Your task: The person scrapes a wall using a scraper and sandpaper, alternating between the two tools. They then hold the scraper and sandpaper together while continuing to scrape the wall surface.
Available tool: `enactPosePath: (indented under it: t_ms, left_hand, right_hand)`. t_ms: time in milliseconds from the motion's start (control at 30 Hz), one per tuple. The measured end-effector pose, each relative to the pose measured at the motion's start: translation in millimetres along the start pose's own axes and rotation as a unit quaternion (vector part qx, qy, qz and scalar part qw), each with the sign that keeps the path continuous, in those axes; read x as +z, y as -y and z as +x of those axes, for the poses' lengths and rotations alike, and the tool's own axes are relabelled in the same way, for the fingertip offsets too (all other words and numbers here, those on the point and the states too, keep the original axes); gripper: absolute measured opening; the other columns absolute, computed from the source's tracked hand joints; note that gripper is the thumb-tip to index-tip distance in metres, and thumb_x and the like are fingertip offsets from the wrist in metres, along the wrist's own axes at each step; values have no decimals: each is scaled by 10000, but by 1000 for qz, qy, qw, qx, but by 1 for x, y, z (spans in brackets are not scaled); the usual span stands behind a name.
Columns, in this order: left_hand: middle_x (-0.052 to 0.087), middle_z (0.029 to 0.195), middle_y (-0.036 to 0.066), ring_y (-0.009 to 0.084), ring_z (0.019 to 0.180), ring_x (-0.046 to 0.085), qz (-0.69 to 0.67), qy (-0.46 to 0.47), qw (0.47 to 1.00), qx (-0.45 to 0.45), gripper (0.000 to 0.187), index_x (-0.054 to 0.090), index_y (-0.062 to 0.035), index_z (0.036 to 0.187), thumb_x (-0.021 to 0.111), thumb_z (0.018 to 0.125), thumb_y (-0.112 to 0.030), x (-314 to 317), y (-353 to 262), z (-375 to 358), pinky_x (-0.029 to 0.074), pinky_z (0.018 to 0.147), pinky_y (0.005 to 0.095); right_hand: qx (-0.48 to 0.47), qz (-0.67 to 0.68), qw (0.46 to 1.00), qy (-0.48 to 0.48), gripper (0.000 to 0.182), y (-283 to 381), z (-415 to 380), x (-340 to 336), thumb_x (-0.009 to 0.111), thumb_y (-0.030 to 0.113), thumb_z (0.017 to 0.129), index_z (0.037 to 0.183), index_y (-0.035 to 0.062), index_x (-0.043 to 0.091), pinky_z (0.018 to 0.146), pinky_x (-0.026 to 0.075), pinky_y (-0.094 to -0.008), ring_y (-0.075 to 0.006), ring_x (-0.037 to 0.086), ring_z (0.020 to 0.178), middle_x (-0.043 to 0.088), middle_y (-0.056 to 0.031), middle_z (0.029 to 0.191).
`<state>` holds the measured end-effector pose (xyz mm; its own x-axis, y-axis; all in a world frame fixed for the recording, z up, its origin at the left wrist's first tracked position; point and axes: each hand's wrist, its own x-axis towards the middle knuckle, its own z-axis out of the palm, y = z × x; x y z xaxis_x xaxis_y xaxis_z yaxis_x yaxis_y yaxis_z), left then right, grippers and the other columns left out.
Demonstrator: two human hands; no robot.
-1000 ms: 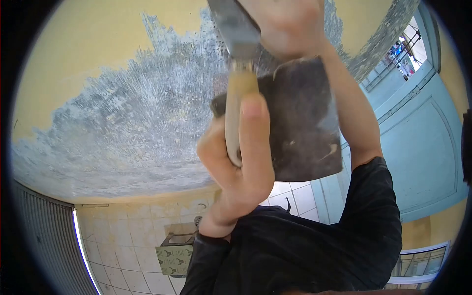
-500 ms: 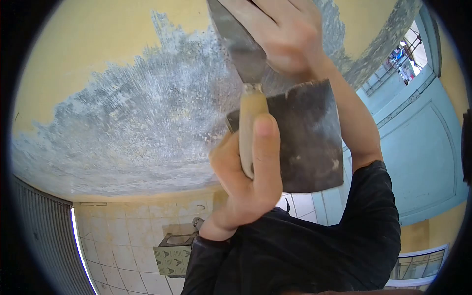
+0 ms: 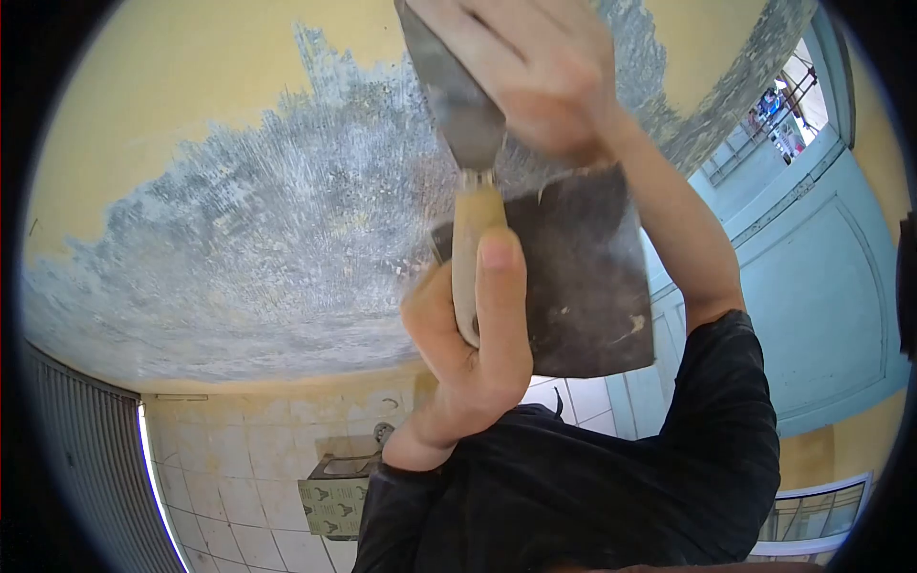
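My left hand (image 3: pixel 473 353) is closed round the pale wooden handle of a putty knife (image 3: pixel 458 105), thumb lying along it and blade pointing up. Behind that handle sits a wide dark metal blade (image 3: pixel 592 286) with a few light specks; it appears to be in the same hand, though its hold is hidden. Higher up, my right hand (image 3: pixel 559 76) reaches toward the wall (image 3: pixel 277 220) with its back to me and fingers stretched out. The narrow blade partly covers its fingertips, so contact with the wall cannot be made out. The wall has rough grey-white patches and yellow paint.
A light blue door (image 3: pixel 812 296) stands on the right, with an opening above it. At the lower left are a ribbed shutter (image 3: pixel 86 458) and floor tiles (image 3: pixel 239 487). A dark-framed stand with a green printed panel (image 3: pixel 332 506) is beside my left arm.
My left hand, the putty knife and the wide blade have shifted slightly left. My right hand has also moved a little left.
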<state>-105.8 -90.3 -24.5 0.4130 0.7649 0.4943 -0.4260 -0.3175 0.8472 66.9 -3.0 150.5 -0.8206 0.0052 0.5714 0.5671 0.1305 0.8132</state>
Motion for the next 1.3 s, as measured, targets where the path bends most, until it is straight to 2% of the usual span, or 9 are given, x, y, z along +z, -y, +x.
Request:
enactPosePath:
  t_ms: [200,267,300,367,467,800,867,967,1300]
  left_hand:
    - [584,894,153,177,639,502,16,9,1000,15,256,601,78,1219,614,963,75,-7,0,15,354,526,309]
    - [536,713,96,157,538,431,45,-30,987,150,70,600,20,958,574,1015,-11,-4,-9,28,281,494,326]
    - [536,713,96,157,538,431,45,-25,988,148,70,600,20,958,574,1015,-11,-1,-9,27,281,494,326]
    - [462,587,-25,50,562,380,20,-121,990,70,492,529,-53,679,488,1075,-344,7,-9,25,259,531,263]
    - [442,585,43,135,507,406,-39,-43,997,46,310,519,-39,740,570,1039,-105,1,-5,16,270,484,331]
    - [462,578,42,135,491,415,-44,-52,996,49,348,511,-30,702,588,1030,-115,1,-10,21,255,478,335]
    - [466,581,-11,66,560,402,-9,-118,991,59,504,512,-56,646,496,1074,-321,6,-16,28,279,534,272]
    - [467,587,-13,67,564,414,-25,-44,996,76,487,514,-49,657,496,1075,-298,-11,-38,41,284,530,271]
    - [471,590,-13,65,545,407,-99,-35,993,59,457,520,-40,670,538,1069,-263,-1,-55,59,269,506,273]
  right_hand:
    - [3,28,999,15,282,10,-5,2,688,129,740,1002,27,713,731,512,-318,-196,628,818,642,-28,881]
    - [11,21,1000,20,280,8,1,1,691,125,740,1000,27,718,747,517,-314,-194,636,838,655,-27,899]
    - [13,14,1000,24,273,9,3,0,693,120,741,996,28,718,751,519,-315,-194,636,841,658,-27,904]
    - [10,6,999,30,266,13,-1,-2,694,115,741,992,28,719,756,521,-315,-193,636,844,661,-27,909]
    - [39,58,997,30,271,21,-10,-1,693,108,736,994,29,718,752,521,-308,-193,642,859,670,-25,927]
    - [24,35,999,9,266,22,-8,2,702,95,746,1005,43,725,745,533,-314,-200,657,862,683,-34,942]
    - [20,24,999,9,267,19,-1,7,705,94,743,1005,47,727,743,532,-311,-195,657,861,683,-25,942]
    - [39,-20,999,19,283,7,13,9,703,94,745,1023,46,730,746,538,-316,-189,664,858,688,-21,953]
    - [32,-11,999,-26,404,-7,28,-2,693,81,695,1083,-29,707,712,529,-344,-242,665,862,703,-92,1010]
